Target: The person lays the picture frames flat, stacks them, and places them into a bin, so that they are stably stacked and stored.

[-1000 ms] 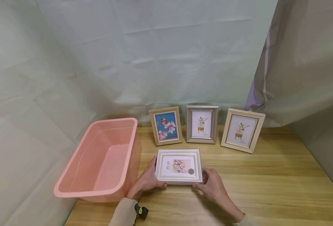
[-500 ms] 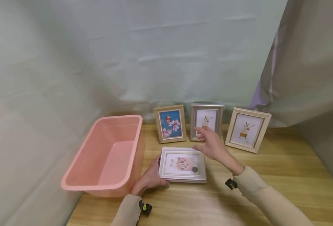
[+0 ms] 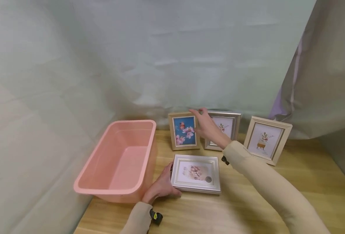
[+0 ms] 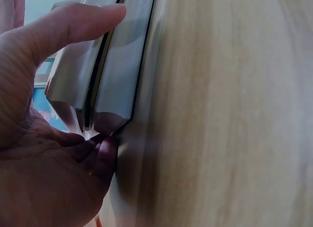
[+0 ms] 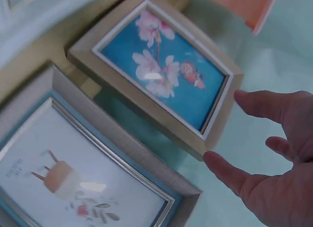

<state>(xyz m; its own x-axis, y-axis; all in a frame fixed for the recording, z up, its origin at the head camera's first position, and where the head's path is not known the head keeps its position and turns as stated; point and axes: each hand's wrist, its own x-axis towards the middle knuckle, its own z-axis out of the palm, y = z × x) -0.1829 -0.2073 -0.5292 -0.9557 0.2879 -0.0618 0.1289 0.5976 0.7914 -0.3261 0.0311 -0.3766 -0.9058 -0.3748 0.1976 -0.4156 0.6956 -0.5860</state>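
Observation:
A stack of two silver picture frames (image 3: 196, 173) lies flat on the wooden table; a round grey disc shows on the top one's picture. My left hand (image 3: 163, 186) grips the stack's left end, its thumb (image 4: 93, 22) along the front sides and fingers round the corner. Behind the stack stands a tan picture frame (image 3: 184, 131) with a bird and blossoms on blue. At that frame's upper right corner is my right hand (image 3: 208, 129), its thumb and forefinger spread at the border. Whether they touch it I cannot tell. It partly hides a standing silver frame (image 3: 224, 124).
Left of the stack stands a pink plastic tub (image 3: 111, 191), close to my left forearm. A cream picture frame (image 3: 267, 140) stands upright at the right, partly behind my right sleeve. Pale cloth (image 3: 190, 58) hangs behind the frames.
My right hand has left the stack's right end and moved up and back to the tan frame's corner. My left hand stays on the stack. The head view has shifted slightly left.

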